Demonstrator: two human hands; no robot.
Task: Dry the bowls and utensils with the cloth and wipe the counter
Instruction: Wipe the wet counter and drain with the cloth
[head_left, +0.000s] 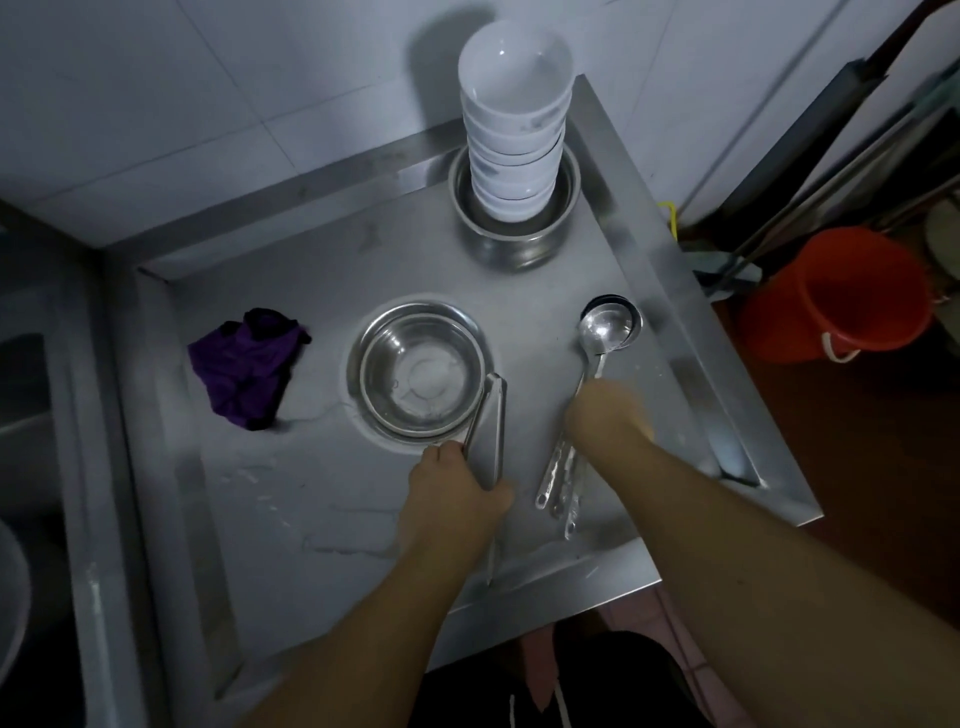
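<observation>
A steel bowl sits in the middle of the wet steel counter. Metal tongs lean against its right rim, and my left hand grips their lower end. To the right lie several steel ladles with their handles toward me. My right hand is over the handles, blurred, so its grip is unclear. A crumpled purple cloth lies at the left. A stack of white bowls stands inside a steel pot at the back.
The counter has a raised rim, and its right edge drops to the floor. An orange bucket and mop handles stand at the right. A sink lies to the left. A tiled wall is behind.
</observation>
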